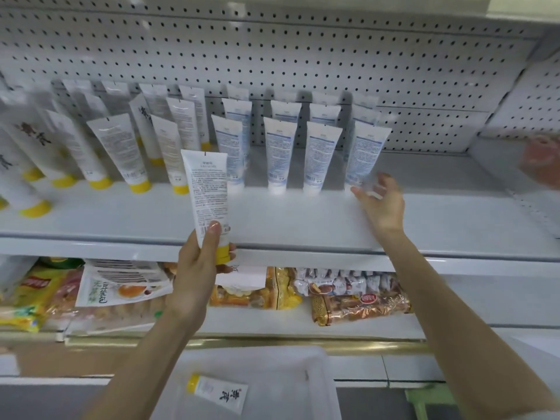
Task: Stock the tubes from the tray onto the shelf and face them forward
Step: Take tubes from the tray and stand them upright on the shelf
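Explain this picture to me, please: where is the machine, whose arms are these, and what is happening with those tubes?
There is no machine here: a person works with bare hands, and one camera worn on the head looks forward and down, so the arms reach in from below. The left hand has its grip round a yellow-capped tube, held cap down before the shelf. The right hand is open, reaching to the rightmost blue-printed tube; blur hides whether it touches. More tubes stand on their caps in rows. At the bottom, a white tray holds one tube lying flat. Snack packets lie on the lower shelf.
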